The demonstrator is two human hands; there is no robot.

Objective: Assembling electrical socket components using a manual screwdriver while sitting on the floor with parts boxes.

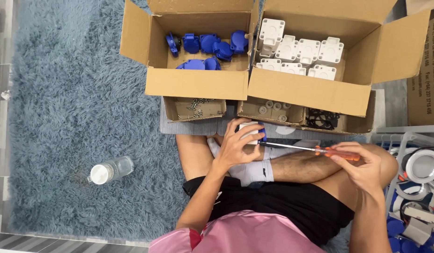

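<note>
Here, left fingers [239, 140] clasp socket [251, 131]; right fingers [352, 157] pinch screwdriver [301, 148].

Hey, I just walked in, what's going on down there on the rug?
A person sits cross-legged on a blue shaggy rug. The left hand grips a small white and blue part over the lap, while the right hand holds an orange-handled screwdriver with its tip against that part. In front stand open cardboard boxes: one with blue parts, one with white parts, and smaller trays of screws. A clear water bottle lies on the rug to the left.
</note>
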